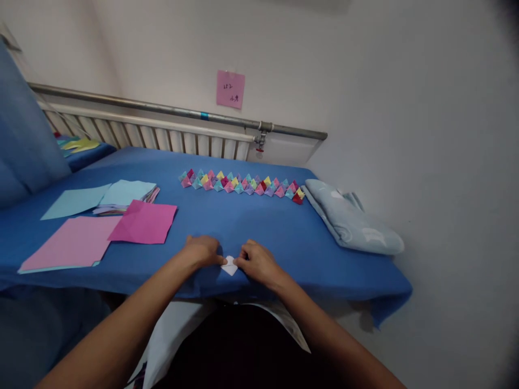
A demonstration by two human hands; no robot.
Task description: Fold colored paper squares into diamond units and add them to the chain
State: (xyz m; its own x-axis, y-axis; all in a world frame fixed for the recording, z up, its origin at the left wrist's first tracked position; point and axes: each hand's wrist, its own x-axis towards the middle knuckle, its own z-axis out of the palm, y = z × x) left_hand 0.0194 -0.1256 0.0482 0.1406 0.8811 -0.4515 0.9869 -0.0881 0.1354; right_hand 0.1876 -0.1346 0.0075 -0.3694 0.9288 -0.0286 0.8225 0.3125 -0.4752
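- Pressing on a small white paper piece [230,266], folded flat and pointed, at the near edge of the blue cloth-covered surface [259,227], between both hands.
- Left hand [203,251]: fingers [217,258] curled together, tips clamped on the piece's left corner.
- Right hand [257,262]: fingers [244,260] bent and closed on the piece's right edge.
- Row of folded paper units [243,183]: small, angular, pink, teal, yellow and red, set in a zigzag chain well beyond the hands.
- Flat square sheets to the left: matte magenta sheet [144,222] overlapping a pale pink sheet [73,244], with light blue sheets [77,201] behind.
- Folded pale blue cloth [352,219], soft and thick, at the surface's right edge.
- Pink note [230,89] on the smooth wall, above a ribbed radiator [162,138] and a metal pipe [162,109].
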